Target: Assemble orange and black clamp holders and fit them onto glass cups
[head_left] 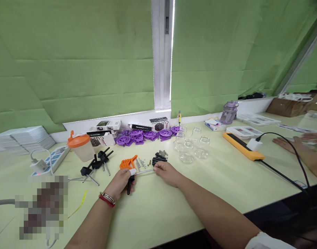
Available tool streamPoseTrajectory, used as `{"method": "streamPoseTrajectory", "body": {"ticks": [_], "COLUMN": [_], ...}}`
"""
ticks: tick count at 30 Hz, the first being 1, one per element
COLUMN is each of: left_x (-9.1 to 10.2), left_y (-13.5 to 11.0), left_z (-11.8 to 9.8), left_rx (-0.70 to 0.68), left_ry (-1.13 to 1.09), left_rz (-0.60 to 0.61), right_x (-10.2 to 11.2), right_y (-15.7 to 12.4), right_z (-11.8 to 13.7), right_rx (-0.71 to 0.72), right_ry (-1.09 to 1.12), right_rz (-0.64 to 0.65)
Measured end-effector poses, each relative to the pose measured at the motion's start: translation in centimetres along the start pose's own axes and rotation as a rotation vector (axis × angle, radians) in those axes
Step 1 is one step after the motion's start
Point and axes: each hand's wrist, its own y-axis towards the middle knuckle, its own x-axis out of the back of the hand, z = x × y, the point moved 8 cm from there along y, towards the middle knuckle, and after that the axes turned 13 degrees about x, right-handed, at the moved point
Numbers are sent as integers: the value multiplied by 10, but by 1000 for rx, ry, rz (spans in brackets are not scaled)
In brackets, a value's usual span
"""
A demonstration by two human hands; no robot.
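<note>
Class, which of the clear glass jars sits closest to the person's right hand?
The frontmost jar, at the cluster's near edge; the other jars stand farther back from the right hand.

Left hand (pixel 122 180), right hand (pixel 166 172) on rod (pixel 145 171)

Curtains (pixel 70 69) green w/ fold creases. Table (pixel 158 214) pale yellow-green. Rod (pixel 145 171) silver, handle (pixel 128 188) black. Clips (pixel 127 162) orange; wheels (pixel 137 135) purple. Cup (pixel 84 154) translucent, lid (pixel 78 140) orange. Bottle (pixel 228 112) lilac. Power strip (pixel 241 146) yellow-orange, cable (pixel 283 174) black. Bracelet (pixel 107 199) red + silver.
</note>
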Motion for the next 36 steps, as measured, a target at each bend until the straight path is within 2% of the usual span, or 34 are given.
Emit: {"method": "streamPoseTrajectory", "body": {"ticks": [13, 22, 36], "left_x": [-1, 1, 0], "left_y": [-1, 5, 2], "left_z": [-1, 2, 1], "left_rx": [0, -11, -3], "left_ry": [6, 5, 1], "left_rz": [3, 12, 9], "right_x": [0, -2, -2], "right_y": [1, 1, 0], "right_z": [-1, 2, -1], "right_rx": [9, 46, 30], "right_ry": [-60, 129, 17], "right_rz": [16, -16, 8]}}
